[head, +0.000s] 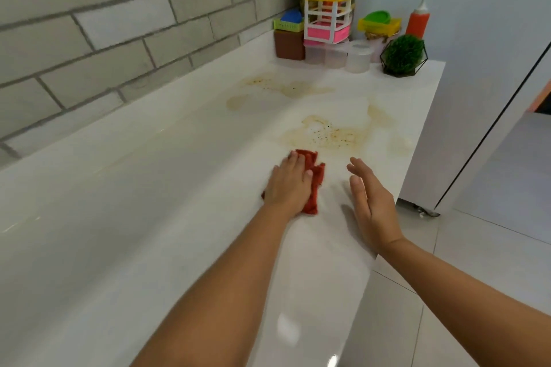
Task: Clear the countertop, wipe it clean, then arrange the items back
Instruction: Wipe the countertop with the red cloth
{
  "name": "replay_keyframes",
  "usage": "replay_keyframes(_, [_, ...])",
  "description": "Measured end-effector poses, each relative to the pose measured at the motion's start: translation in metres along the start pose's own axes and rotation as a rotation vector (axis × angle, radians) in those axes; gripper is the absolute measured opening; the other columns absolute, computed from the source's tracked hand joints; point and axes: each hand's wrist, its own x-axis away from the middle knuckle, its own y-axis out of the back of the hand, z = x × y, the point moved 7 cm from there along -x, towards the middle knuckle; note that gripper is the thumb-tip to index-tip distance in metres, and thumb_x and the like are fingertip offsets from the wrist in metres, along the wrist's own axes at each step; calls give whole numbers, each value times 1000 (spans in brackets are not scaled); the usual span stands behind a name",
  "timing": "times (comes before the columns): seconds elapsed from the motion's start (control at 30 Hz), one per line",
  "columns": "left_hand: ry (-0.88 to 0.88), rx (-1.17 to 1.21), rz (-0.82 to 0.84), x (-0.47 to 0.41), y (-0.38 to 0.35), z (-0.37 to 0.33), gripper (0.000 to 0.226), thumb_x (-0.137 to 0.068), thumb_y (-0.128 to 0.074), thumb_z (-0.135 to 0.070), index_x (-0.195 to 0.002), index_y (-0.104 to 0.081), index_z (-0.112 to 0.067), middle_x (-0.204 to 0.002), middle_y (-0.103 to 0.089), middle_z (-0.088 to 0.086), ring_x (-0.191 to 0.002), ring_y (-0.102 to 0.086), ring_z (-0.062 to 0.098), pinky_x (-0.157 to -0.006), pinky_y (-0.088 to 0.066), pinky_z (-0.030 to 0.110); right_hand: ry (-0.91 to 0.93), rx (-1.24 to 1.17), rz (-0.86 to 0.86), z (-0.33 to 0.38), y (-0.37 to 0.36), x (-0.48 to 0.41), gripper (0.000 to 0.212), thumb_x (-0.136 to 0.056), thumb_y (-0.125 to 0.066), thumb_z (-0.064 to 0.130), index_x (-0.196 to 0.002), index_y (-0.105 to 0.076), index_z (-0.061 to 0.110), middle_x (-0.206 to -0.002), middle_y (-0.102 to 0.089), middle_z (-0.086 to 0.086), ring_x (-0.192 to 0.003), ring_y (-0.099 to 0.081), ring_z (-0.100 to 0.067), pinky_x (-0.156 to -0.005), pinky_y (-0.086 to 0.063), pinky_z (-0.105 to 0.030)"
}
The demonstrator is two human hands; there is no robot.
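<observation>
While the left hand lies flat on the red cloth, its fingers are straight and pressing down rather than curled, so the grip here is spread, not a pinch. The cloth sits on the white table towards the front edge, just short of the nearer brown stain. A second stain lies further back. The right hand is just beside the cloth without touching it, palm turned inward, fingers straight and loosely together, holding nothing. I cannot tell whether its edge rests on the surface or hovers over it.

The cloth looks soft, thin and light. It is bunched under the palm, with ragged folds poking out at the thumb side and near the wrist. My guess is it will slide easily on this glossy top and tend to roll up, so a broad flat palm over its middle should carry it better than pinching a corner. The stains look dried and speckled and may want firm pressure.

The cleared things stand crowded at the far end: a coloured rack, a red squeeze bottle and a small green plant. Wiping seems barely begun.
</observation>
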Motion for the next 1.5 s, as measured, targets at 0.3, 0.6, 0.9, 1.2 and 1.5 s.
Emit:
replay_keyframes(0.3, [125, 112, -18, 79, 22, 48, 46, -102, -29, -19, -147, -22, -19, -156, -18, -2, -144, -15, 13, -115, -4, 27, -63, -213, -85, -16, 51, 13, 51, -92, -29, 43, -138, -41, 24, -126, -52, 9, -118, -46, -1, -92, -33, -7])
replay_keyframes(0.6, [408, -12, -155, 93, 7, 7, 49, -101, -25, -20, -149, -16, -10, -157, -14, 7, -144, -16, 20, -116, -4, 34, -106, -129, -8, -71, 109, 43, 58, -91, -28, 48, -136, -45, 15, -132, -54, -1, -125, -48, -13, -106, -39, -34])
replay_keyframes(0.9, [167, 3, -47, 123, -31, -84, 50, -102, -23, -29, -150, -10, -23, -157, -8, -7, -145, -7, 9, -115, 4, 26, -13, -65, 240, -51, 106, 30, 42, -99, -33, 35, -137, -42, 20, -134, -52, 0, -126, -45, -12, -100, -35, -25])
replay_keyframes(1.2, [709, -144, -253, 154, 27, 76, 49, -101, -25, -26, -146, -25, -6, -154, -24, 10, -141, -19, 28, -115, -11, 47, 134, 372, 546, -28, 44, 17, 50, -102, -24, 36, -148, -23, 17, -154, -24, -2, -145, -12, -14, -117, -3, -31])
replay_keyframes(1.5, [639, -108, -153, 38, 24, 83, 57, -100, -19, -38, -146, -21, -4, -155, -18, 12, -143, -13, 28, -116, -10, 47, 147, 484, 444, -32, 41, 12, 97, -75, 15, 70, -142, -34, 19, -143, -44, 4, -136, -33, -10, -115, -11, -27])
